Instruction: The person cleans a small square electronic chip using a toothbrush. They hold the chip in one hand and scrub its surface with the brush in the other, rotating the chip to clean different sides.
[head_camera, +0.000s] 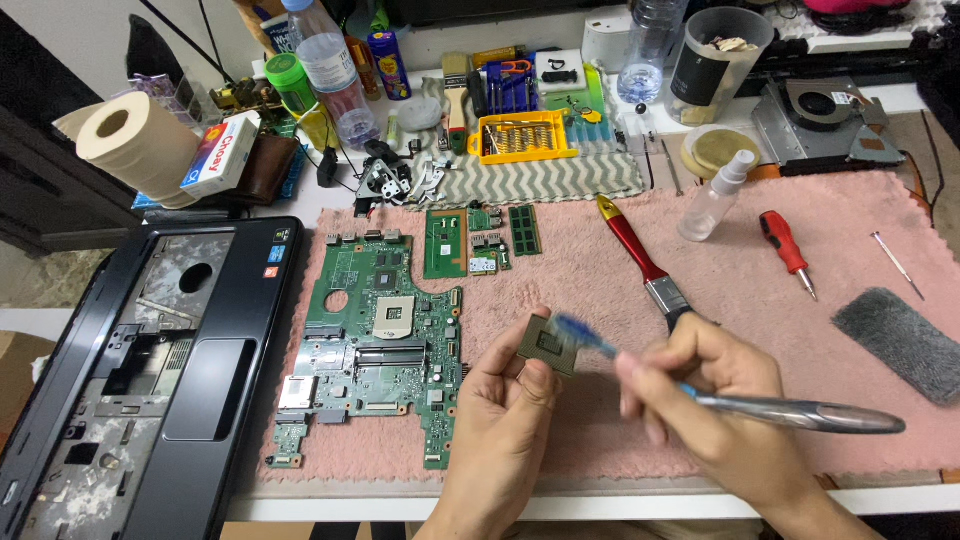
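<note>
My left hand (505, 410) pinches a small square processor chip (549, 347) by its edges, above the pink mat (740, 300). My right hand (715, 400) grips a silver-handled brush (800, 412); its blue bristle head (578, 330) touches the chip's top and looks motion-blurred. A green laptop motherboard (385, 345) with an empty square socket lies just left of my left hand.
A black laptop case (150, 380) lies far left. Small green boards (470, 240), a red-handled paintbrush (640, 260), spray bottle (715, 200), red screwdriver (785, 245), thin screwdriver (897, 262) and grey pad (900, 342) lie on the mat. Behind are a yellow bit case (522, 137), bottles and a paper roll (135, 145).
</note>
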